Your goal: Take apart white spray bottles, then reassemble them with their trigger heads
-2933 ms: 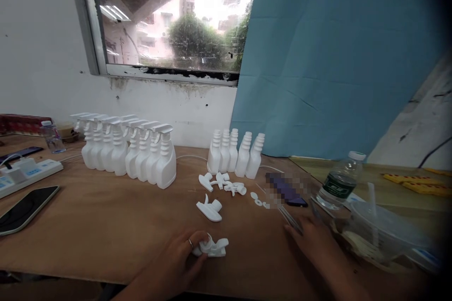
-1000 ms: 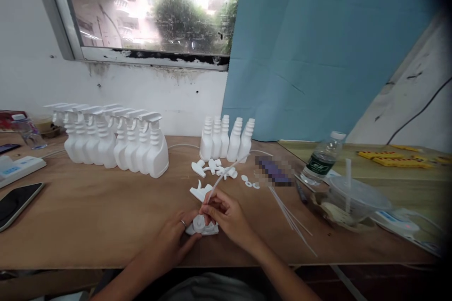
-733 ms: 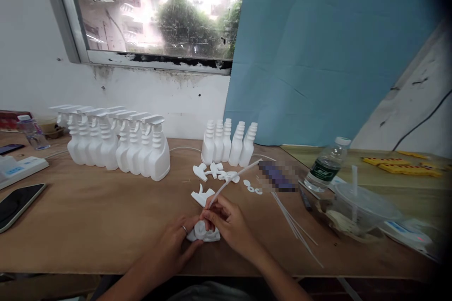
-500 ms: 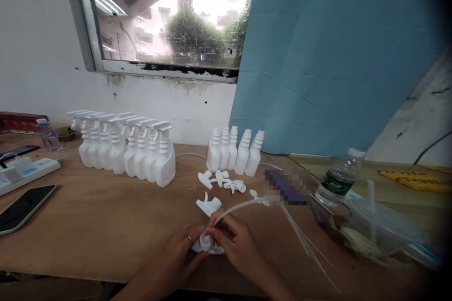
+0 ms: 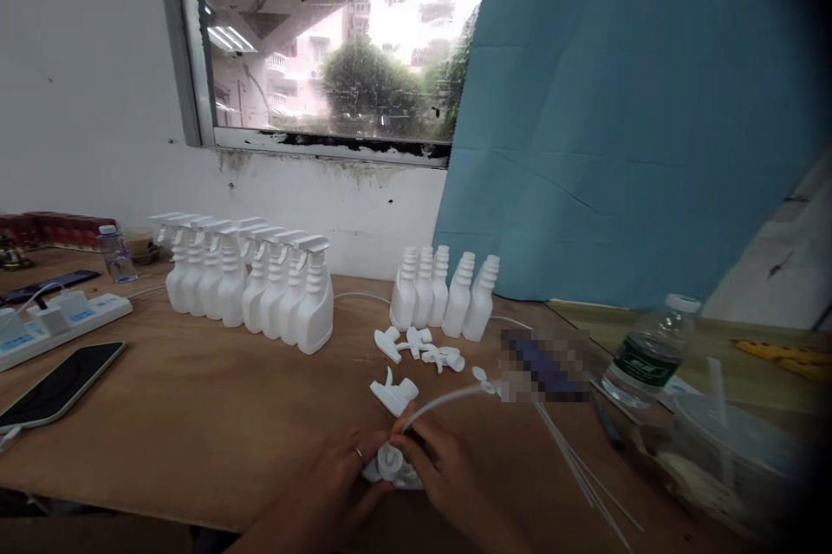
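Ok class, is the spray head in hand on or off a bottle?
Off. The left hand holds the spray head, its open collar facing up.

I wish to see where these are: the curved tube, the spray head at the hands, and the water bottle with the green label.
Curved tube (image 5: 448,396): head view, on the middle of its bend.
Spray head (image 5: 391,462): head view, on its round collar.
Water bottle (image 5: 645,361): head view, on its dark green label.
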Demonstrator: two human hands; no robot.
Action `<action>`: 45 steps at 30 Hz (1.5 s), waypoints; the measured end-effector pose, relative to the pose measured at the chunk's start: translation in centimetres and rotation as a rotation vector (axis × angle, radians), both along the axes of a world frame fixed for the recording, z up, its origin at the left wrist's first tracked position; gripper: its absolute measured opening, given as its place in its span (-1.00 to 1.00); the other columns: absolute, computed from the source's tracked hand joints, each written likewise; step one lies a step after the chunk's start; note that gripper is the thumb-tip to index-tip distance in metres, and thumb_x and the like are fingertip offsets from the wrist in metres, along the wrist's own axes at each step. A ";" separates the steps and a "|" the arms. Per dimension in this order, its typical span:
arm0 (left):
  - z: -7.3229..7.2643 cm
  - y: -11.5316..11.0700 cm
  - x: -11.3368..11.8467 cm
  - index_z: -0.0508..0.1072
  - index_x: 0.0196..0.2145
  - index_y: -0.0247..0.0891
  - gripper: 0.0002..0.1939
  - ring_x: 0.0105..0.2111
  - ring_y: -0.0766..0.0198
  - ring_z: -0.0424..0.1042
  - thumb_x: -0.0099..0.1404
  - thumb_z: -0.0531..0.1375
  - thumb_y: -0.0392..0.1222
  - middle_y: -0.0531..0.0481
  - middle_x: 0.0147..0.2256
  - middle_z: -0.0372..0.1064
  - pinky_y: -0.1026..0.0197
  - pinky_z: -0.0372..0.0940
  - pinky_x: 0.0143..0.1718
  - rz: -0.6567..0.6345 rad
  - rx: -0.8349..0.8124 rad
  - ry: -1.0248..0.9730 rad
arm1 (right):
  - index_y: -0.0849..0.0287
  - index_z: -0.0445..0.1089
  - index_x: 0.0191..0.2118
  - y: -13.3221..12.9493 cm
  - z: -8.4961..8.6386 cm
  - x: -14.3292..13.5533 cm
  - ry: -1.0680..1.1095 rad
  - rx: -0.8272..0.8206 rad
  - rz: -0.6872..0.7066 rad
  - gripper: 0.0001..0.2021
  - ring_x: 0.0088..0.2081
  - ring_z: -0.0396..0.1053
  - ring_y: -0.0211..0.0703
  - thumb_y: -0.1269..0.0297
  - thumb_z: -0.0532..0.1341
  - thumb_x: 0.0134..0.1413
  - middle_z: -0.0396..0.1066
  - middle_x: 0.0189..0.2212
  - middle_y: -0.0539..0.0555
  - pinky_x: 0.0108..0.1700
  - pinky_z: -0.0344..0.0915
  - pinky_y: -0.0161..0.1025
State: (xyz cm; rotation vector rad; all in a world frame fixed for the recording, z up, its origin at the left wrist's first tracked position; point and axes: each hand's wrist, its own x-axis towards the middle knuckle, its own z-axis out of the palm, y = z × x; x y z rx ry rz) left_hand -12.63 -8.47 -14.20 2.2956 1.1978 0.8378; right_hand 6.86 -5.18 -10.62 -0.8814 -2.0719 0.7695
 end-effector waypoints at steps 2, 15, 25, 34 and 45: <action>-0.1 0.0 0.0 0.25 0.16 -0.04 -0.57 0.02 0.16 0.36 0.34 0.13 -0.15 -0.03 0.04 0.37 0.13 0.25 0.10 -0.001 -0.010 -0.018 | 0.13 0.32 -0.35 0.0 0.0 0.0 -0.035 0.000 0.004 -0.84 -0.36 0.34 -0.24 0.30 0.08 0.28 0.36 -0.44 -0.03 -0.26 0.21 -0.35; 0.9 -0.1 0.1 0.34 0.10 -0.08 -0.63 -0.06 0.19 0.37 0.34 0.14 -0.17 -0.01 -0.05 0.42 0.19 0.24 0.04 -0.039 -0.046 -0.093 | 0.19 0.32 -0.50 0.0 1.1 -0.3 -0.085 -0.104 0.048 -0.75 -0.45 0.27 -0.26 0.31 0.11 0.22 0.29 -0.55 -0.04 -0.35 0.16 -0.34; 0.1 0.2 0.0 0.36 0.07 -0.07 -0.65 -0.10 0.20 0.39 0.33 0.15 -0.14 -0.02 -0.09 0.42 0.20 0.26 -0.01 -0.020 -0.058 -0.084 | 0.19 0.35 -0.47 0.6 0.5 -1.0 -0.128 -0.074 0.064 -0.75 -0.45 0.28 -0.26 0.31 0.10 0.24 0.35 -0.53 -0.03 -0.37 0.15 -0.35; 0.6 -0.1 0.1 0.37 0.04 -0.10 -0.69 -0.02 0.18 0.36 0.34 0.13 -0.16 -0.01 -0.02 0.41 0.16 0.23 0.07 -0.039 -0.037 -0.105 | 0.19 0.39 -0.42 0.2 0.2 -0.5 -0.131 -0.060 0.112 -0.76 -0.38 0.33 -0.24 0.32 0.09 0.26 0.39 -0.46 -0.01 -0.29 0.19 -0.33; 0.6 -0.2 0.1 0.24 0.16 -0.02 -0.56 0.02 0.17 0.36 0.35 0.13 -0.15 0.00 0.06 0.36 0.17 0.22 0.09 -0.010 -0.014 -0.023 | 0.11 0.38 -0.27 -0.1 -1.0 0.2 0.058 -0.091 0.033 -0.92 -0.25 0.32 -0.19 0.27 0.25 0.12 0.35 -0.30 -0.01 -0.16 0.24 -0.32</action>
